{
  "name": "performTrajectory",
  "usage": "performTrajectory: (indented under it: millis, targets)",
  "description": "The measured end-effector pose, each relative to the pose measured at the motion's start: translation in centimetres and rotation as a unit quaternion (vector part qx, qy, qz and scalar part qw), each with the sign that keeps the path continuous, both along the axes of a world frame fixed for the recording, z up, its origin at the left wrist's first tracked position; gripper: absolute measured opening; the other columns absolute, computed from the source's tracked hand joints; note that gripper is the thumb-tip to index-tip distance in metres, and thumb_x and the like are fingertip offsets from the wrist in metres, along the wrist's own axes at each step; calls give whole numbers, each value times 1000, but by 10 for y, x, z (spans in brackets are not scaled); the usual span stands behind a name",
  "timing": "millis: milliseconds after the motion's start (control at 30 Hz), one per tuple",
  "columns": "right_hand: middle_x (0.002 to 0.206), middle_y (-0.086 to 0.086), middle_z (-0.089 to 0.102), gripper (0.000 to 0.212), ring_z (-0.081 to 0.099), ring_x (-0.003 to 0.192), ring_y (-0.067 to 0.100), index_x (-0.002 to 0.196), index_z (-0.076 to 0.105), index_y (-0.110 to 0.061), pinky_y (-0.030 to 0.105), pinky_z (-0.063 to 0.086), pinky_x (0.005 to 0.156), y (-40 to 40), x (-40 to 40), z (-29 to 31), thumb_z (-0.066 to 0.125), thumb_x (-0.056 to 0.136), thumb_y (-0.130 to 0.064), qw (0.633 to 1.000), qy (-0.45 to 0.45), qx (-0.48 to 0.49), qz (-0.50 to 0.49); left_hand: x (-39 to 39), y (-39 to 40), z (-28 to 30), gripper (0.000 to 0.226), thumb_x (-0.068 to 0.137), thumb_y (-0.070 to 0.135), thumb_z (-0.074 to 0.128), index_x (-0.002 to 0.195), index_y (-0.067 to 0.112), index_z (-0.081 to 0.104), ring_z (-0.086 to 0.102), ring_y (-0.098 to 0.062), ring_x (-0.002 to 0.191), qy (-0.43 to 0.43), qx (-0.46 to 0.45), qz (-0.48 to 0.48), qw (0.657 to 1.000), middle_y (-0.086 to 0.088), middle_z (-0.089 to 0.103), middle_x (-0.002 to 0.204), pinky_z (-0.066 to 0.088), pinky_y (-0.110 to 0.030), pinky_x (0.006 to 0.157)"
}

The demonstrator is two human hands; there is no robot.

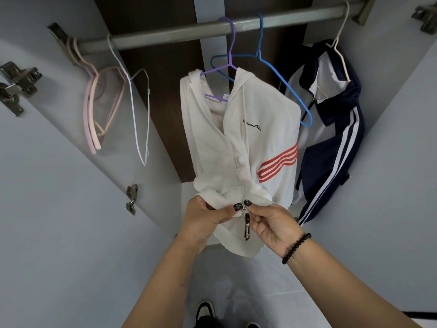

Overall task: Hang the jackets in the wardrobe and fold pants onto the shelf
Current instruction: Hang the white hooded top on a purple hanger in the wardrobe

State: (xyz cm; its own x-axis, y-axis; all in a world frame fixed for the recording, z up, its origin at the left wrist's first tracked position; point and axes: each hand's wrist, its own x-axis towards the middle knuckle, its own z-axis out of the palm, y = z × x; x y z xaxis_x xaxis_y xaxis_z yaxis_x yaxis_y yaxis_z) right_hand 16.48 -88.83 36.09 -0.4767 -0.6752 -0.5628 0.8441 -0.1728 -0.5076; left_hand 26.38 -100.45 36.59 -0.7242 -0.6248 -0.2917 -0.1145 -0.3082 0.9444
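**Both hands at the zipper of the white hoodie on the rail**

A white hooded jacket (238, 143) with red-orange stripes on one sleeve hung at the centre of the frame on a purple hanger (225, 48), which hooked over the grey wardrobe rail (179, 33) running across the top. Its front was open down to the hem. At the lower centre, the left hand (205, 218) clenched a bunch of the hem fabric, thumb on top. The right hand (272, 223), with a black bead bracelet (296, 248) at the wrist, pinched the zipper slider between thumb and forefinger; a black zipper pull tab (246, 227) dangled below the fingers.

Just right of the purple hanger, a blue hanger (281, 76) hung bare on the rail, partly behind the hoodie's shoulder. At the right of the frame a navy jacket (331, 147) with white stripes hung on a pale hanger (340, 39). In the upper left, pink hangers (94, 110) and a white wire hanger (139, 110) hung bare. Metal hinges (17, 84) sat on the left wardrobe wall. Dark shoes (205, 311) showed on the tiled floor at the bottom edge.
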Motion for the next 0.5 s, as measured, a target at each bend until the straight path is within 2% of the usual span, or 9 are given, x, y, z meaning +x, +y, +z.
performTrajectory:
  millis: [100,167,233,300,367,500]
  targets:
    - [75,13,68,16,66,61,18,99,61,2,29,58,55,0,-7,6,54,95,-12,985,4,102,139,-2,1,-1,27,72,-7,78,93,8,69,72,-22,86,-12,-27,1,1000,-9,76,89,59,-31,73]
    - [71,10,67,33,64,63,20,101,60,-2,29,56,58,3,-11,10,50,96,-33,944,22,162,287,-3,1,-6,24,74,-2,78,93,9,69,72,-24,88,-31,-49,4,998,-10,75,90,58,-37,80]
    - [69,6,63,39,59,61,16,94,64,-7,28,53,60,6,-14,12,48,95,-43,901,62,183,388,-2,-2,-10,26,77,2,77,100,9,66,70,-25,92,-52,-74,1,996,-10,74,95,57,-40,84]
    - [70,3,56,31,52,60,13,83,67,-11,27,51,61,7,-15,12,52,94,-35,887,94,188,410,-1,-3,-13,29,79,4,76,104,11,64,69,-25,95,-67,-92,-8,993,-9,73,98,58,-41,84]
    - [70,2,50,25,49,58,13,78,65,-12,26,49,57,6,-15,11,53,95,-26,895,97,190,391,1,-2,-16,30,80,7,76,106,15,62,69,-23,96,-75,-94,-18,993,-7,72,100,59,-37,80]
    - [65,0,49,30,46,54,12,74,60,-13,22,43,51,2,-17,7,49,97,-28,918,82,195,336,4,2,-18,31,84,9,73,107,20,57,68,-19,96,-89,-89,-35,991,-5,68,106,58,-28,73]
